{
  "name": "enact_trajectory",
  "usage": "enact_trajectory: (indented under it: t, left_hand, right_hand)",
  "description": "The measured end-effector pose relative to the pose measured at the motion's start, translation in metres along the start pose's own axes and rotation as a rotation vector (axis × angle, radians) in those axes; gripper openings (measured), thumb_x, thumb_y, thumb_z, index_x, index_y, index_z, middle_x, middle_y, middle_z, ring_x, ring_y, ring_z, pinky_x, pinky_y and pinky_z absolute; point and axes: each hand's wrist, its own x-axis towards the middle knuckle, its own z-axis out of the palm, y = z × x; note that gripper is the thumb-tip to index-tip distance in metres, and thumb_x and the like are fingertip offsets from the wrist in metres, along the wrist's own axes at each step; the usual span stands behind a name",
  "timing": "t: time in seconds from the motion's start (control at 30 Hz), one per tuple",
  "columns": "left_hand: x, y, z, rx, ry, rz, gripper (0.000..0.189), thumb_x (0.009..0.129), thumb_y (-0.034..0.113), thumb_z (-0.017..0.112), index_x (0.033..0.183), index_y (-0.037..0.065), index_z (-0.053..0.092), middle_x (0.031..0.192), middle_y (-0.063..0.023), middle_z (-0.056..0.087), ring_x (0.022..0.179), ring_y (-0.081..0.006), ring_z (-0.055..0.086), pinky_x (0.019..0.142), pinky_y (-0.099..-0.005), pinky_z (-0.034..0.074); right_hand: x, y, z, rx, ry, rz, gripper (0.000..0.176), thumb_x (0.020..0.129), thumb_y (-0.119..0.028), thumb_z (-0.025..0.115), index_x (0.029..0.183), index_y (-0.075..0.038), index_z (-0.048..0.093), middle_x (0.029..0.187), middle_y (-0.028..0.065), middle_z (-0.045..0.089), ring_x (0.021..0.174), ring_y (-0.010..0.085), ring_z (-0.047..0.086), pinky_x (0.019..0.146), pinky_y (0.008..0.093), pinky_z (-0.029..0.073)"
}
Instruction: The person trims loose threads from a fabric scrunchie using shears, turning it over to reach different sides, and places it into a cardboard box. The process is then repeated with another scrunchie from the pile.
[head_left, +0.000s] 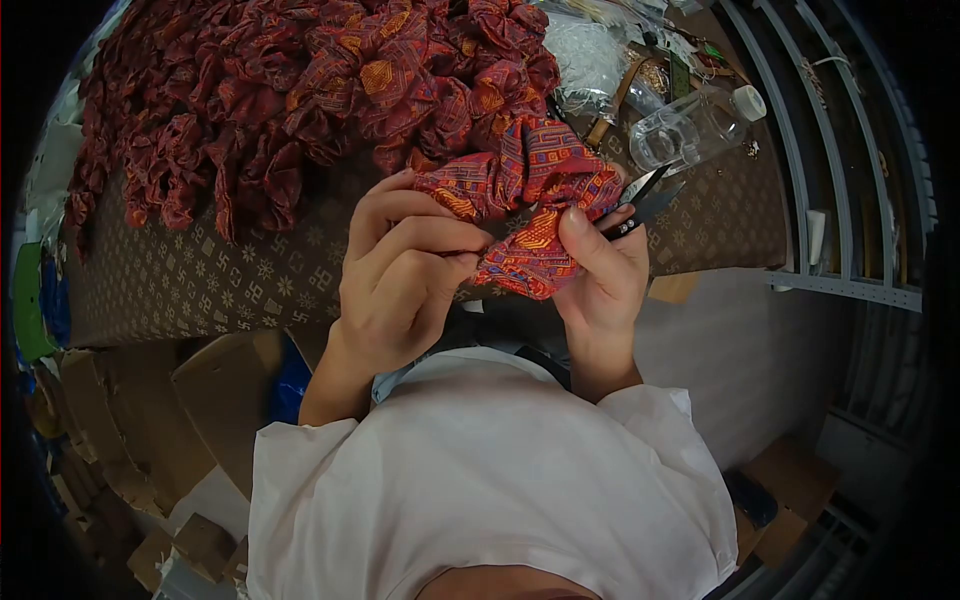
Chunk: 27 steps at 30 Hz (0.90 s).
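A gathered red scrunchie [540,170] with orange, purple and blue woven patterns is held up between my two hands, just off the table edge. My left hand [405,265] is closed, thumb and fingertips pinched at the scrunchie's left side. My right hand [605,265] grips its right side, thumb lying on the front of the cloth. Tucked in that same right hand is a pair of small black-handled scissors [622,226], blades pointing up and to the right. What lies between the left fingertips is too small to make out.
A large heap of similar red scrunchies [250,100] covers the back left of the brown patterned tablecloth [225,290]. At the back right stand a clear plastic bottle [690,130] lying tilted and plastic bags [585,65]. Metal racking [850,285] runs along the right; cardboard boxes [130,420] are below left.
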Motion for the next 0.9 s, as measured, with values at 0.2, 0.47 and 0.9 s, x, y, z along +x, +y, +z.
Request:
enact_trajectory:
  t: [0.2,0.47,0.9]
  left_hand:
    - [0.004,0.007,-0.004,-0.177,-0.073,-0.162,0.016,0.065,0.004,0.065,0.077,0.003,0.054,0.080,-0.0081,0.059,0.081,-0.0272,0.050,0.082,-0.0411,0.038]
    - [0.012,0.007,-0.010,-0.302,0.124,-0.453,0.021,0.076,0.000,0.055,0.096,-0.003,0.055,0.092,-0.0093,0.055,0.084,-0.0167,0.050,0.081,-0.0259,0.038]
    - [0.012,0.004,-0.001,-1.268,0.133,-1.040,0.025,0.087,0.010,0.047,0.109,-0.001,0.048,0.095,-0.0042,0.057,0.085,-0.0090,0.053,0.078,-0.0241,0.043]
  right_hand:
    - [-0.001,0.001,-0.002,-0.029,-0.030,-0.077,0.019,0.075,-0.002,0.060,0.086,-0.002,0.045,0.083,0.0069,0.056,0.077,0.0121,0.055,0.071,0.0269,0.045]
    - [0.000,0.003,-0.008,-0.047,-0.142,-0.067,0.019,0.075,-0.003,0.060,0.089,0.000,0.047,0.090,0.0099,0.057,0.081,0.0137,0.056,0.074,0.0270,0.045]
    - [0.008,-0.005,-0.022,-0.251,-0.178,0.143,0.026,0.069,-0.005,0.066,0.091,0.002,0.054,0.084,0.0076,0.061,0.075,0.0118,0.057,0.069,0.0248,0.045]
